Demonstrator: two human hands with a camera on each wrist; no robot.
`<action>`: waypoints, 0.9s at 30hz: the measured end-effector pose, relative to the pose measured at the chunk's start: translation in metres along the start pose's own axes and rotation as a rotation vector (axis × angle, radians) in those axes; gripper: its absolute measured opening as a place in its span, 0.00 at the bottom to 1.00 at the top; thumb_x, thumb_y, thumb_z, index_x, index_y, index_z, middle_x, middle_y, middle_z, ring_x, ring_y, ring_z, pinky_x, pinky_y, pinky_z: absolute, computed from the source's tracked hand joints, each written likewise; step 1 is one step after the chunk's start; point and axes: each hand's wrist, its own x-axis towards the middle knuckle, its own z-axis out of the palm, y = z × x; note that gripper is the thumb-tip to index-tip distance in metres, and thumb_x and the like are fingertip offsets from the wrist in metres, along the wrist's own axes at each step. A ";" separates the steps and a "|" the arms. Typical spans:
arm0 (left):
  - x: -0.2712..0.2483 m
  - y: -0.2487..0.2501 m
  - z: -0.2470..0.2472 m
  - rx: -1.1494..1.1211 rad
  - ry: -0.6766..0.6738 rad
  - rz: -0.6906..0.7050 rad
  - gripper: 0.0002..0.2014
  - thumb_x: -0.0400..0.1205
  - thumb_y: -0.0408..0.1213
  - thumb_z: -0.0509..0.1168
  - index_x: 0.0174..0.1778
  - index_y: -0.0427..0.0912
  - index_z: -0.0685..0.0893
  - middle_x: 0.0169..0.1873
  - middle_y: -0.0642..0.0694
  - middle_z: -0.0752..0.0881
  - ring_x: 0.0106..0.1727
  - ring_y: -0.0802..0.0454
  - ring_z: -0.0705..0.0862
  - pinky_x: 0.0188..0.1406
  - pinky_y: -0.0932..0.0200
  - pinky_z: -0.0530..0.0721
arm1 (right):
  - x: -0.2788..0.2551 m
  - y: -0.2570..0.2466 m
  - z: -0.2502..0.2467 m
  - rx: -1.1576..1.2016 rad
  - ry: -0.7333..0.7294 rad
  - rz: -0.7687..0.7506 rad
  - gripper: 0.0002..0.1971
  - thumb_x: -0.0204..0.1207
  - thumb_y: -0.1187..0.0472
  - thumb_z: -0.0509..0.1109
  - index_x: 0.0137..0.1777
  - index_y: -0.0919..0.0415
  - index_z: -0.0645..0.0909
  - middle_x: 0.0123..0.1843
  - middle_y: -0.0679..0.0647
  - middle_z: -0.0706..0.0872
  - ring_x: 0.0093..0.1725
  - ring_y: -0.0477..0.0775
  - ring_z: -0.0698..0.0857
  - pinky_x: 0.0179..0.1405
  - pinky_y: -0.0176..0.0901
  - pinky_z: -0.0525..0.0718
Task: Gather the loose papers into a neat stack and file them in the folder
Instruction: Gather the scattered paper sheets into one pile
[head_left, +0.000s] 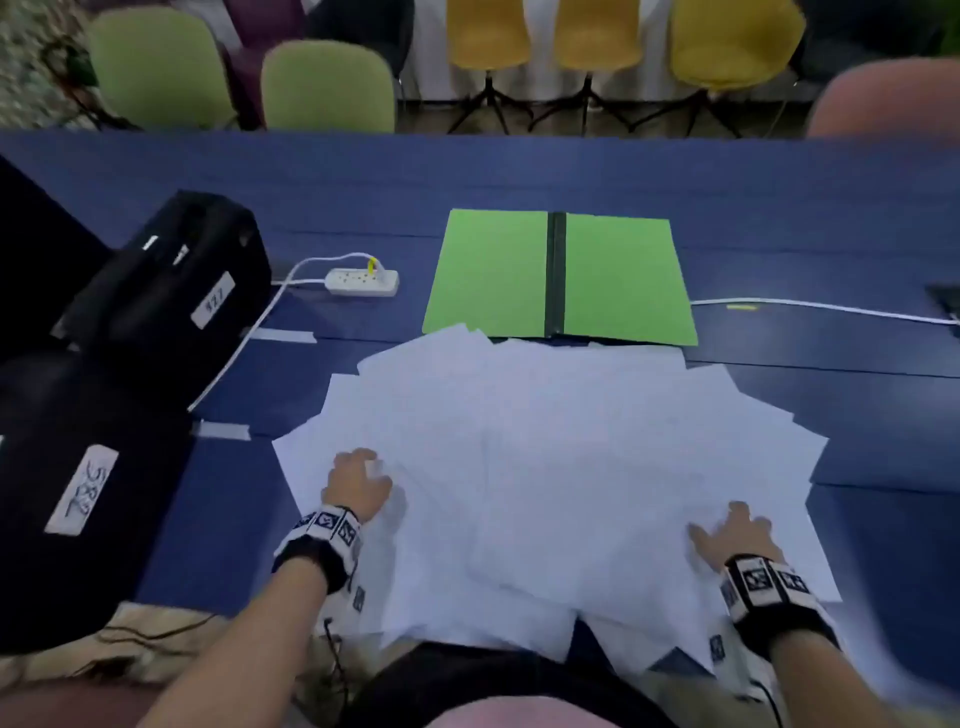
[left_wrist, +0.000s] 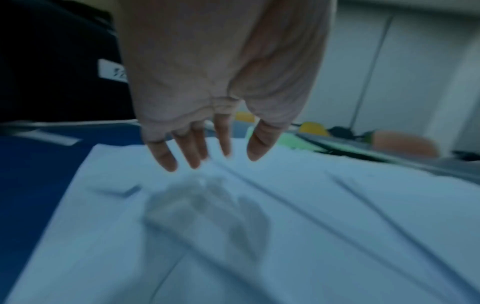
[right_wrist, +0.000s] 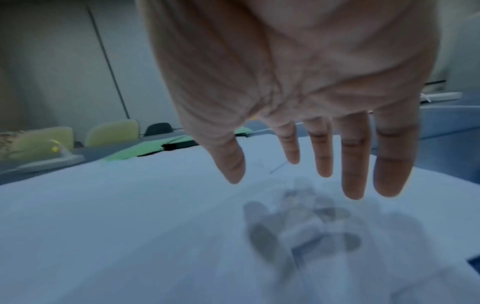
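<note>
Several loose white papers (head_left: 545, 467) lie fanned out and overlapping on the blue table (head_left: 779, 218) in front of me. A green folder (head_left: 613, 275) with a dark spine lies open flat just beyond them. My left hand (head_left: 358, 480) hovers over the left part of the spread; in the left wrist view its fingers (left_wrist: 166, 156) hang straight above the papers (left_wrist: 285, 226), casting a shadow. My right hand (head_left: 735, 535) is over the right part. In the right wrist view its spread fingers (right_wrist: 353, 174) are just above the papers (right_wrist: 130, 226), holding nothing.
Two black cases with white labels (head_left: 171, 280) stand at the left. A white power strip (head_left: 363, 282) and its cable lie left of the folder. Another white cable (head_left: 821, 307) runs off to the right. Green and yellow chairs (head_left: 327, 88) stand beyond the table's far edge.
</note>
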 end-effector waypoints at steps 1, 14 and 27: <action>0.004 -0.002 -0.001 -0.030 0.050 -0.148 0.28 0.77 0.36 0.68 0.73 0.41 0.70 0.70 0.36 0.69 0.70 0.34 0.74 0.70 0.45 0.73 | -0.001 -0.006 0.001 0.031 0.013 0.036 0.40 0.75 0.44 0.68 0.80 0.62 0.56 0.78 0.67 0.61 0.71 0.75 0.72 0.69 0.65 0.73; 0.008 -0.011 0.006 -0.282 0.222 -0.554 0.47 0.71 0.42 0.76 0.79 0.34 0.54 0.74 0.31 0.58 0.67 0.31 0.75 0.60 0.46 0.78 | -0.034 -0.048 0.043 0.500 0.081 0.038 0.45 0.72 0.65 0.75 0.82 0.64 0.51 0.76 0.74 0.66 0.71 0.74 0.73 0.67 0.63 0.75; 0.033 -0.026 -0.011 -0.207 0.215 -0.193 0.19 0.71 0.30 0.73 0.28 0.40 0.66 0.28 0.46 0.71 0.39 0.44 0.73 0.37 0.57 0.70 | -0.008 -0.061 0.003 0.388 -0.005 -0.135 0.39 0.68 0.43 0.76 0.76 0.61 0.70 0.75 0.64 0.75 0.73 0.65 0.75 0.71 0.57 0.74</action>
